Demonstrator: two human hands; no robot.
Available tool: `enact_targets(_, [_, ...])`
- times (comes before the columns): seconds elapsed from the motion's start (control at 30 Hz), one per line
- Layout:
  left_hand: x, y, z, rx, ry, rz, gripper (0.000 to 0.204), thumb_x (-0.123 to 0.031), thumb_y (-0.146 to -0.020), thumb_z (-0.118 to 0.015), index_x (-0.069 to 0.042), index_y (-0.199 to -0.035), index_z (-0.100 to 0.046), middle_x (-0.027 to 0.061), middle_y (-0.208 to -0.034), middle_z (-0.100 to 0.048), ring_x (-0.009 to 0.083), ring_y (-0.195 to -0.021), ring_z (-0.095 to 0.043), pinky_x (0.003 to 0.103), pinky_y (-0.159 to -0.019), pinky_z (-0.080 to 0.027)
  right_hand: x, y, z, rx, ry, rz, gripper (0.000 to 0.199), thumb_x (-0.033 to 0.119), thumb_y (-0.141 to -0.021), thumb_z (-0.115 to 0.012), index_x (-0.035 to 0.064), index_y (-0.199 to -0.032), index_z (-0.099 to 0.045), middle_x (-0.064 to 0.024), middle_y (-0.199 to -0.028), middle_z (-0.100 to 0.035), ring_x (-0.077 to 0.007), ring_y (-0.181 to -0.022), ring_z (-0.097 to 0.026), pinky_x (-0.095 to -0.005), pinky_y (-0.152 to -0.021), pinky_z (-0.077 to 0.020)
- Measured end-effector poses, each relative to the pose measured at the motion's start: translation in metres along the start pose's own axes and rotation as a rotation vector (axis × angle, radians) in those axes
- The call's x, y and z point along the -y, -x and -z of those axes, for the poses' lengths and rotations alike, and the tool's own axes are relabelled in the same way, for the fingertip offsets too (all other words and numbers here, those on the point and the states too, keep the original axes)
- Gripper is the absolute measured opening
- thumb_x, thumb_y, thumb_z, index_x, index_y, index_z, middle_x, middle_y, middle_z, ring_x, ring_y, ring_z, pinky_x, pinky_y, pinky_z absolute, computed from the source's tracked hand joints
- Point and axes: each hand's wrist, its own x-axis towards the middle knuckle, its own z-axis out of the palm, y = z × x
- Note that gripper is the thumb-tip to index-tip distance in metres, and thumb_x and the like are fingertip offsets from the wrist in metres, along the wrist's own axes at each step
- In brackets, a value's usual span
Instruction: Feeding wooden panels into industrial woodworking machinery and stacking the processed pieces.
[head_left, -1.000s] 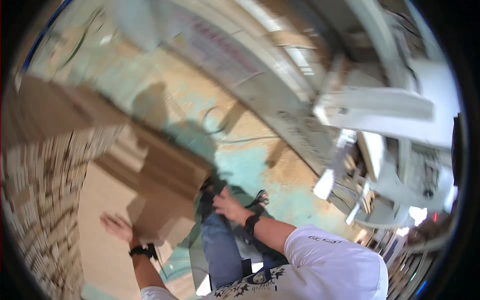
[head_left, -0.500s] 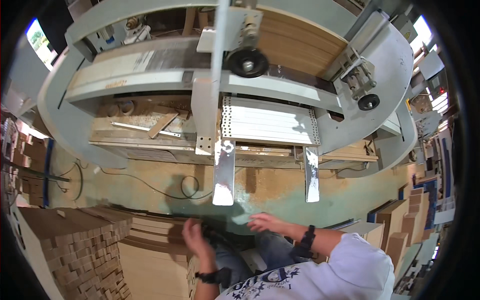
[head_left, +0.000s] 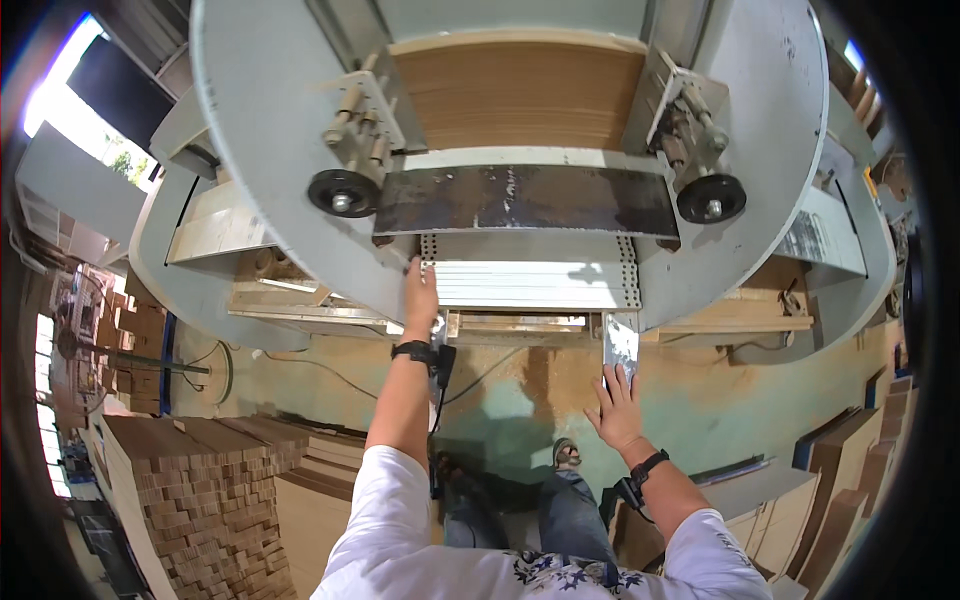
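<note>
My left hand [head_left: 421, 300] reaches forward, fingers stretched out and close together, to the left edge of a white slatted platform [head_left: 530, 284]. It seems to rest there beside the machine's rounded grey side panel [head_left: 300, 130]; whether it presses on anything is unclear. Lower down, my right hand [head_left: 618, 412] is open with fingers spread, their tips at the near end of the right metal support bar [head_left: 621, 345]. Nothing shows in either hand. The left support bar [head_left: 438, 330] is mostly hidden behind my left wrist.
Above the platform runs a dark metal plate [head_left: 525, 198] between two black wheels [head_left: 343, 194]. Brown wooden boards [head_left: 515, 95] sit behind it. Stacked wood pieces [head_left: 210, 520] stand at my left, large boards [head_left: 780, 520] at my right. A cable [head_left: 330, 368] lies on the floor.
My view has shifted to face the middle of the machine. The left hand has gone from near my body forward to the platform; the right has spread its fingers at the right bar.
</note>
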Motion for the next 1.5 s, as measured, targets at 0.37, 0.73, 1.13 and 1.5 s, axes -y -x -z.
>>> enact_targets(0.37, [0.011,0.023,-0.005,0.127,-0.011,-0.136,0.056,-0.032,-0.086,-0.048,0.004,-0.127,-0.037,0.0203,-0.129,-0.039,0.0318,-0.12,-0.036,0.035,-0.101,-0.027,-0.008,-0.001,0.011,0.053,0.007,-0.048,0.052,0.039,-0.078,-0.056,0.0087,-0.12,-0.048,-0.0134,-0.136,-0.032,-0.0322,-0.129,-0.022,-0.0543,-0.103,-0.0139])
enact_targets(0.73, [-0.128,0.033,-0.062,0.741,-0.787,-0.779,0.095,-0.041,-0.059,-0.073,-0.011,-0.136,-0.026,0.0194,-0.125,-0.037,0.0338,-0.117,-0.033,0.042,-0.101,-0.023,-0.009,0.0,0.015,0.04,-0.024,-0.038,0.052,0.04,-0.078,-0.056,0.0101,-0.12,-0.048,-0.0121,-0.136,-0.032,-0.0318,-0.129,-0.023,-0.0538,-0.102,-0.0157])
enact_targets(1.13, [-0.084,0.172,-0.014,0.696,-0.453,-0.854,0.093,-0.038,-0.05,-0.075,-0.016,-0.132,-0.037,0.0164,-0.104,-0.044,0.0327,-0.096,-0.041,0.044,-0.082,-0.034,0.025,0.003,0.066,-0.213,-0.519,0.291,0.044,0.02,-0.071,-0.065,0.0073,-0.11,-0.051,-0.0105,-0.116,-0.049,-0.0292,-0.109,-0.045,-0.0435,-0.095,-0.0357])
enact_targets(1.5, [-0.147,0.28,0.029,0.885,-0.412,-1.415,0.07,-0.023,-0.063,-0.061,-0.024,-0.129,-0.04,0.0091,-0.109,-0.046,0.0257,-0.102,-0.048,0.04,-0.093,-0.037,-0.005,0.039,0.054,1.148,-0.837,-0.052,0.059,0.052,-0.088,-0.038,-0.0001,-0.114,-0.05,-0.0144,-0.112,-0.056,-0.029,-0.102,-0.053,-0.0385,-0.088,-0.0407])
